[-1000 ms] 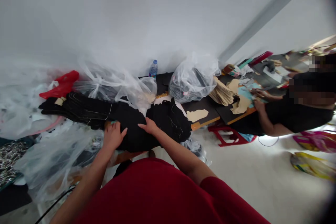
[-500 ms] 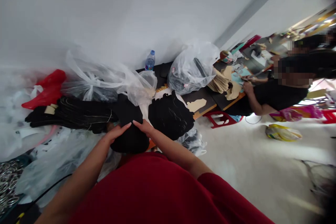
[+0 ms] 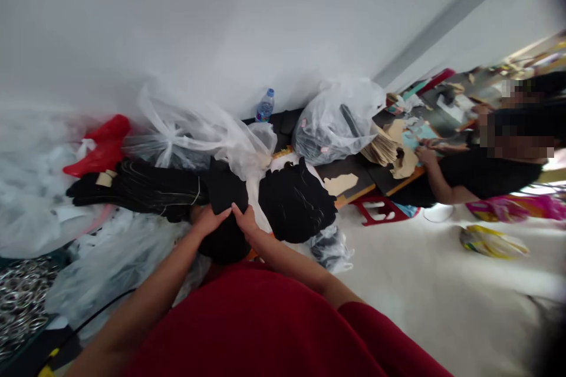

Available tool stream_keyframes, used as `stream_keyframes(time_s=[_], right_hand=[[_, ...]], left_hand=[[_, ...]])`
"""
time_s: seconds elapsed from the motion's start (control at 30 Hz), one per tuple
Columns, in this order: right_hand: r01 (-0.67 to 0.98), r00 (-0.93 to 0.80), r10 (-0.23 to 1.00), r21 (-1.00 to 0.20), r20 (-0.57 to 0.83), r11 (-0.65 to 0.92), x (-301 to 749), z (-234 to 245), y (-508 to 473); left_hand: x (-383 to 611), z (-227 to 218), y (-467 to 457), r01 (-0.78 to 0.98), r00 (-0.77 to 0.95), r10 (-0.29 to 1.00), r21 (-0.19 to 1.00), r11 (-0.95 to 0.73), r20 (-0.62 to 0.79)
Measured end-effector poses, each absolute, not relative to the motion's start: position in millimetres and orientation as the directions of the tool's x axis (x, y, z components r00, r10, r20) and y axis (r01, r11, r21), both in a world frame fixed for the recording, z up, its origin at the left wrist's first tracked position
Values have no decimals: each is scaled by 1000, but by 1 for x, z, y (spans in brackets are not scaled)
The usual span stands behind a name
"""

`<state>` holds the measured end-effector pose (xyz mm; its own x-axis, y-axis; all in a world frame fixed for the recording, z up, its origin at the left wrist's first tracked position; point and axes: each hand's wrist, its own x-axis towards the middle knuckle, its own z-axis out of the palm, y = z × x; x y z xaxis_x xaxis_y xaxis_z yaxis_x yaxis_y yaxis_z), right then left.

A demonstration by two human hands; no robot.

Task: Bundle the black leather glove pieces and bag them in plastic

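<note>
My left hand (image 3: 210, 220) and my right hand (image 3: 244, 219) meet thumb to thumb at the near edge of a black fabric piece (image 3: 226, 187). Both are closed on that edge, with the fingers mostly hidden beneath it. Below the hands, more black material (image 3: 224, 242) lies close to my body. Right of them is a stack of black cut fabric pieces (image 3: 297, 203) with wavy edges. To the left lies a long bundle of black pieces (image 3: 145, 188) tied with thin string.
Clear plastic bags (image 3: 336, 123) and a water bottle (image 3: 265, 106) stand along the wall. A red bag (image 3: 101, 147) lies left; metal rings (image 3: 26, 294) fill a bin lower left. At right, a co-worker (image 3: 490, 168) sits by beige pieces (image 3: 380, 147) and a red stool (image 3: 382, 210).
The whole view has shifted, so things appear farther right. The black piece's near edge now shows plainly between my thumbs. Both hands keep their hold.
</note>
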<state>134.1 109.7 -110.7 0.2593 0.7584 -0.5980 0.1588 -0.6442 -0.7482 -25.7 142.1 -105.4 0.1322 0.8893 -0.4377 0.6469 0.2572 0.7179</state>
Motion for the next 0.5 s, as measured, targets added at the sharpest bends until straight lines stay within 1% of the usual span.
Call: stream_keyframes(time_s=[0.13, 0.2, 0.27, 0.33, 0.37, 0.4, 0.43, 0.5], right_hand=[[181, 182, 798, -779, -574, -601, 141, -103, 112], [221, 142, 817, -787, -559, -577, 154, -96, 111], [275, 151, 831, -785, -536, -556, 170, -89, 111], [327, 173, 866, -803, -468, -499, 183, -80, 113], [341, 164, 895, -828, -414, -446, 186, -75, 116], [342, 136, 925, -859, -355, -380, 187, -69, 122], [328, 92, 951, -893, -295, -309, 184, -63, 131], [256, -13, 978, -946, -208, -198, 169, -47, 157]], left_hand=[[-27, -99, 140, 653, 124, 895, 714, 251, -428], [-33, -92, 137, 669, 118, 897, 702, 246, -427], [-43, -81, 133, 694, 95, 901, 677, 245, -423], [-55, -67, 128, 739, 55, 911, 630, 239, -409], [-59, -59, 127, 763, 35, 920, 605, 227, -390], [-63, -51, 127, 796, 13, 935, 569, 206, -355], [-64, -41, 130, 812, -1, 959, 560, 166, -282], [-58, -21, 143, 827, -7, 996, 559, 55, -87]])
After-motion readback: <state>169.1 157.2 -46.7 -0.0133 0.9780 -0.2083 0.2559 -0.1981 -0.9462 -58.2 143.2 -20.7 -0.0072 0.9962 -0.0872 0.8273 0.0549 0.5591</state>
